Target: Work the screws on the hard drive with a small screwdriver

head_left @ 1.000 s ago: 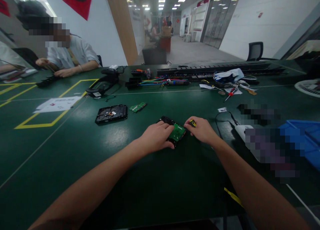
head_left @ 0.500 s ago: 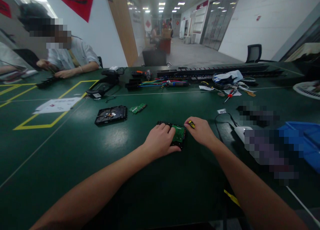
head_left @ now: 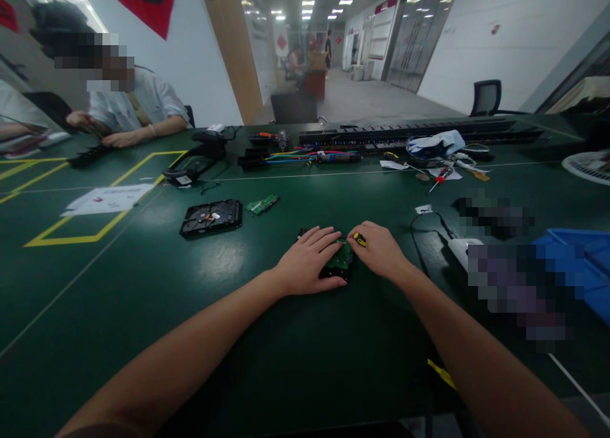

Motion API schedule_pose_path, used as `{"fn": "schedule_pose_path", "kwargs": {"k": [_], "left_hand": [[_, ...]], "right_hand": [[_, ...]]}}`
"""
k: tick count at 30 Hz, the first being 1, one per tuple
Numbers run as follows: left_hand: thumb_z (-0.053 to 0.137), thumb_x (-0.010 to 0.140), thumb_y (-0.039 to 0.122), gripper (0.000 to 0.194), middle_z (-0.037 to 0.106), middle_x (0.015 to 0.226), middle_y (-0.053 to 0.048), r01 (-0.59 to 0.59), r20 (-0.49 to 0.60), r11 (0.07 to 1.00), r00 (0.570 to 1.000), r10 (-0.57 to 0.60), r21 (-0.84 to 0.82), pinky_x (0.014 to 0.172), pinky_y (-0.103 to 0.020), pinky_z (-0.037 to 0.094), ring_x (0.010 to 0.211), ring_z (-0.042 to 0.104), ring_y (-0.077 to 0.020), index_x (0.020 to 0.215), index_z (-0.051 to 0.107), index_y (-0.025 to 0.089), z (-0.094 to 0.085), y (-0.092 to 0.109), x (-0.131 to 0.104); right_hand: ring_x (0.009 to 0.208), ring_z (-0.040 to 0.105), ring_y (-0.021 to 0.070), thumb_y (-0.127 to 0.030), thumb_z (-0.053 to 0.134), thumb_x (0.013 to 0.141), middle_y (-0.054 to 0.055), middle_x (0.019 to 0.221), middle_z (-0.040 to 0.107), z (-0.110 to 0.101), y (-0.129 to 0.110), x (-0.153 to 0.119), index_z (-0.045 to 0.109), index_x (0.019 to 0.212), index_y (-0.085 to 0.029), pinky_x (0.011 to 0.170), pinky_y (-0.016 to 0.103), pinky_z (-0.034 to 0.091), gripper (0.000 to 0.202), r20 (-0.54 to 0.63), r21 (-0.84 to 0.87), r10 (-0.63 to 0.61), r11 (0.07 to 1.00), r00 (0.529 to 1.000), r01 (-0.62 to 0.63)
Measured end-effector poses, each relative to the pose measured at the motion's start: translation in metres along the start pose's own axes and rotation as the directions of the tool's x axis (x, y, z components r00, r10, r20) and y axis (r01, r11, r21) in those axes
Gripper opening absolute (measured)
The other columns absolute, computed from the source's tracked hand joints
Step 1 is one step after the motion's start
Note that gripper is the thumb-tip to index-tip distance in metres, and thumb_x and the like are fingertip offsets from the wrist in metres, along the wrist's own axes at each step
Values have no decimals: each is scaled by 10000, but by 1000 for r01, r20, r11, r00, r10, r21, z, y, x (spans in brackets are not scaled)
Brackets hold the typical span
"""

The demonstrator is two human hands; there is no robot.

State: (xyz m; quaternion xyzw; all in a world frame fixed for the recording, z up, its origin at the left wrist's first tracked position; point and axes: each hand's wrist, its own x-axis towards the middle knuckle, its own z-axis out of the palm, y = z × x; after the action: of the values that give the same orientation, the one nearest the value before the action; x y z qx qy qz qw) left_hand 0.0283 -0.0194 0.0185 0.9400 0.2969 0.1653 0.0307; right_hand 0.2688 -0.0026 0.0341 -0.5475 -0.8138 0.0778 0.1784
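A hard drive [head_left: 340, 267] with a green circuit board on its upper face lies on the table in front of me. My left hand [head_left: 309, 260] rests over its left part, fingers stretched out across the board and the thumb along the near edge. At the drive's right side, my right hand [head_left: 379, 250] is closed around a small screwdriver [head_left: 360, 239] with a yellow and black handle. Its tip is hidden. Farther left lies another hard drive [head_left: 212, 219], beside a loose green circuit board [head_left: 263, 205].
Cables and a power drill [head_left: 281, 139] lie toward the back. A red-handled screwdriver [head_left: 443, 176] is at back right, with a blue bin [head_left: 567, 253] nearer. A headset-like black device [head_left: 195, 161] stands at left. A co-worker [head_left: 138, 101] sits across the table.
My left hand's fingers have straightened and spread farther over the board. My right hand with the screwdriver has shifted slightly left, closer to the drive.
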Motion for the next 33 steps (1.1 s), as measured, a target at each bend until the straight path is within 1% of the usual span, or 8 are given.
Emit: {"fn": "schedule_pose_path", "kwargs": {"k": [7,15,23,26,33], "left_hand": [[512,969,771,848,476,1642,-137,3,36,1000,999,-2,-22,1331,-537,233,1577,368,-323,1572,444,178,-1,-1,1],[510,976,762,834,474,1642,-146,-1,37,1000,999,2,-26,1325,-533,249,1568,388,-313,1564,447,175,-1,-1,2],[509,976,761,838,476,1640,-152,3,42,1000,999,-2,-27,1324,-539,248,1569,386,-314,1560,451,163,-1,-1,2],[511,976,759,844,477,1639,-153,2,43,1000,999,0,-29,1326,-535,246,1571,384,-311,1562,447,155,0,0,2],[513,977,755,835,472,1643,-154,1,40,1000,999,0,-27,1329,-530,241,1577,374,-309,1557,453,158,0,0,2]], "right_hand": [[993,706,219,-282,576,1025,94,1096,748,-2,-3,1,751,1016,-197,926,335,512,195,18,-25,6,1000,1000,-5],[993,709,216,-286,575,1019,98,1091,743,0,-6,2,742,984,-195,928,323,513,193,29,-83,25,996,999,-22],[987,712,231,-296,569,1023,94,1112,742,-8,-16,1,745,1013,-195,853,321,510,203,60,-152,46,988,997,-37],[974,712,235,-295,565,1025,92,1124,741,-8,-16,1,743,1021,-196,815,322,502,203,65,-176,40,984,997,-28],[963,712,232,-297,551,1036,102,1156,735,-8,-17,0,737,1038,-210,788,318,497,205,69,-199,41,980,997,-27]]}}
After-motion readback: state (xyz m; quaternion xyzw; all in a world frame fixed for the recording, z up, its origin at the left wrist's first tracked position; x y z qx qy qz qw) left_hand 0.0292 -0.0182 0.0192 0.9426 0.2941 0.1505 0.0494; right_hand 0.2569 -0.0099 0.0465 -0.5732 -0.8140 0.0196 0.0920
